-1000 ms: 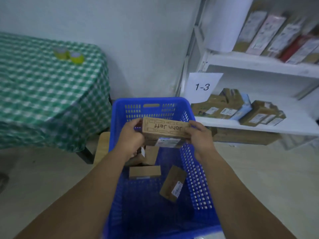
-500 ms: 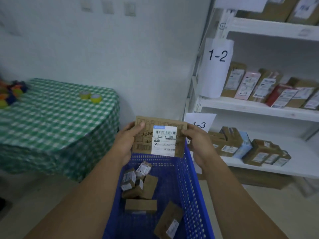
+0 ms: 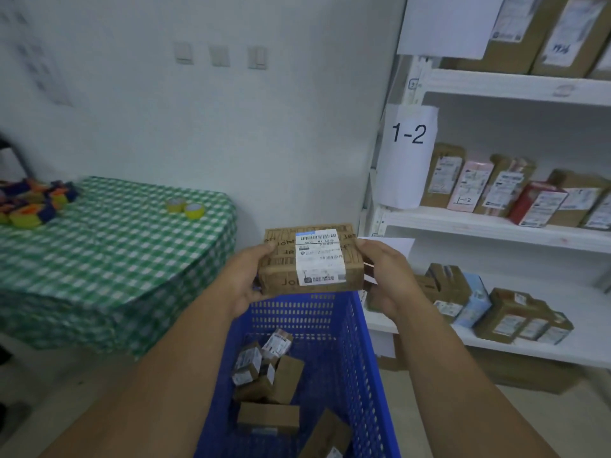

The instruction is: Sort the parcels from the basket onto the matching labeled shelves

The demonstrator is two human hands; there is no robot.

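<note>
The left hand [image 3: 246, 280] and right hand [image 3: 391, 280] clamp a parcel [image 3: 310, 259] by its ends, label up, above the blue basket [image 3: 352, 342], where several boxes [image 3: 267, 370] at 6 o'clock await sorting, while the shelves [image 3: 496, 223] at 3 o'clock already hold many

One head-worn view looks forward and down, facing a white wall [image 3: 231, 127]. The blue perforated plastic basket [image 3: 350, 358] sits close below. White shelving [image 3: 496, 226] fills the right.

Pale wall [image 3: 198, 133] with three switches [image 3: 218, 56], green checked table [image 3: 115, 259] at left, pale floor [image 3: 49, 401]
</note>
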